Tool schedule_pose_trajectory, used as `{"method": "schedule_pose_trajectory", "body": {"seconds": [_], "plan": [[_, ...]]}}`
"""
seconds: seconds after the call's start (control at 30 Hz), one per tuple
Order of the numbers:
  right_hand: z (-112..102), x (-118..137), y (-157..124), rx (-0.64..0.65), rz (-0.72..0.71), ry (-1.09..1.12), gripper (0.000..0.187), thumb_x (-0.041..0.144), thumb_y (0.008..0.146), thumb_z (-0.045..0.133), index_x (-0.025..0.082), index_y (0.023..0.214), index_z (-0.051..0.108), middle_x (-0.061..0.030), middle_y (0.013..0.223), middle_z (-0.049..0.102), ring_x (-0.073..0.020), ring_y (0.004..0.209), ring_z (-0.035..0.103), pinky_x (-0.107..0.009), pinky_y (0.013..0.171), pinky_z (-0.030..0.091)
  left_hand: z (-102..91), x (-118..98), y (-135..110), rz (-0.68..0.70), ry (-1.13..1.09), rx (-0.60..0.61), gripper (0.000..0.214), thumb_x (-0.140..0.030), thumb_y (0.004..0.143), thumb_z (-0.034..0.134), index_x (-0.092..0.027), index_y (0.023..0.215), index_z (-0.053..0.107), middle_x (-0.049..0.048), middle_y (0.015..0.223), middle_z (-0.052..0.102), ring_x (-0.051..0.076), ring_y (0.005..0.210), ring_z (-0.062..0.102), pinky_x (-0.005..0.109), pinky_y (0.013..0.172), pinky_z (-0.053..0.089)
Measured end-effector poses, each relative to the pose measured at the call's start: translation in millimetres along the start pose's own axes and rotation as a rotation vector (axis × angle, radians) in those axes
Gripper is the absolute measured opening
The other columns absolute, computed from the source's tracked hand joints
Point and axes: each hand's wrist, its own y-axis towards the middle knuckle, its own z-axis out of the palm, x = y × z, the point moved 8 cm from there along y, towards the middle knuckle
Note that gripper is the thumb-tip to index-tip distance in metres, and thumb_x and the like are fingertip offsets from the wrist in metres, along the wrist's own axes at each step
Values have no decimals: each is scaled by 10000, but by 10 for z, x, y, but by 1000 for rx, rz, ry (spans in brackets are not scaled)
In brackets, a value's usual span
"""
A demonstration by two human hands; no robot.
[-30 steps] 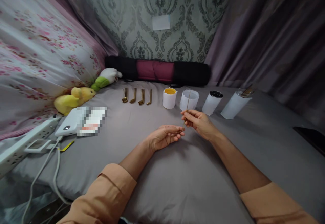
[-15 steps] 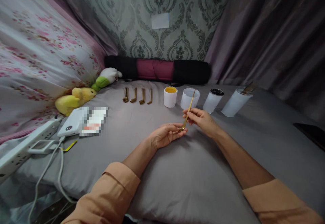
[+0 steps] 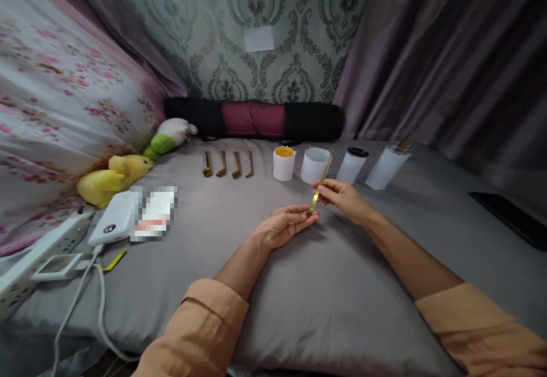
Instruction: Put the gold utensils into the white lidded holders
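Shiny gold strip [image 3: 315, 199], held tilted, tapering upward.

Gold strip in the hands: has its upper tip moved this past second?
Yes, rightward in view: the tip of the gold strip overlapped the middle of the wide white cup; now, its right edge.

The gold strip [image 3: 315, 199], edge-on and nearly upright a second ago, now shows its broad shiny face and leans rightward, its tip shifted toward the second white cup's [image 3: 310, 171] right edge. The view has swung right, revealing more of the black phone [image 3: 510, 217].
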Motion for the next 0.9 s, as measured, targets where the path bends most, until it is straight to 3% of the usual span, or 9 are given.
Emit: {"method": "schedule_pose_trajectory", "body": {"seconds": [0.43, 0.9], "plan": [[-49, 46, 35, -131, -22, -4, 283, 295, 700, 598, 172, 954, 575, -31, 776, 612, -114, 660, 574, -221, 528, 444, -53, 17, -10, -27, -3, -103, 250, 72, 686, 511, -22, 916, 538, 166, 914, 612, 200, 877, 616, 265, 878, 456], [-152, 174, 116, -287, -74, -35, 291, 322, 690, 592, 182, 944, 558, -29, 763, 607, -123, 654, 576, -245, 541, 462, -70, 24, 0, -25, 2, -99, 271, 39, 693, 546, -26, 956, 536, 171, 954, 602, 188, 879, 610, 268, 890, 448]]}}
